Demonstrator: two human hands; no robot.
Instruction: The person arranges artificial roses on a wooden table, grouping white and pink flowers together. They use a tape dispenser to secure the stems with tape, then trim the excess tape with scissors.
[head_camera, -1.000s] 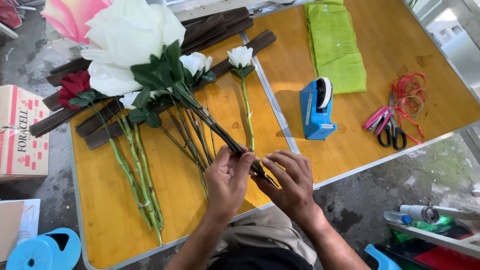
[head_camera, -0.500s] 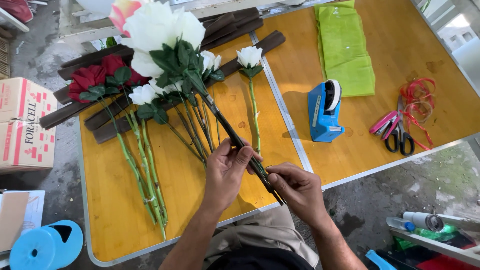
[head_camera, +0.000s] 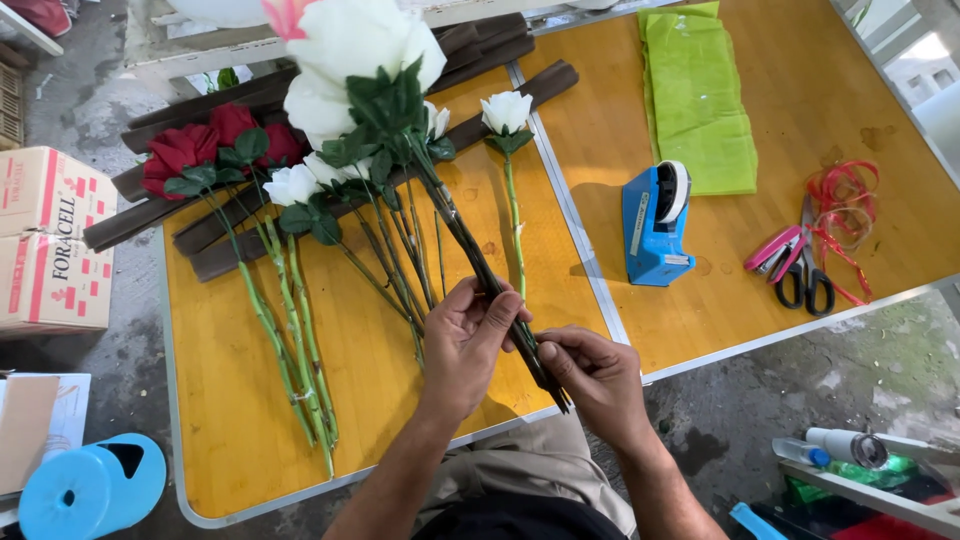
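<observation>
red fabric roses (head_camera: 205, 150) lie at ten o'clock on the orange tabletop (head_camera: 230, 420). the left hand (head_camera: 466, 340) has its fingers wrapped around the dark-stemmed white artificial flower bunch (head_camera: 455, 225) at centre. the right hand (head_camera: 590, 378) pinches the stem ends at five o'clock. a blue tape dispenser (head_camera: 655, 225) stands at three o'clock.

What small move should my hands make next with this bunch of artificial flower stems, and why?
Probably slide the right hand a little further down the dark bundled stems. The left hand already grips them mid-length, while the right fingertips pinch near the lower end, which looks not yet fully wrapped.
</observation>
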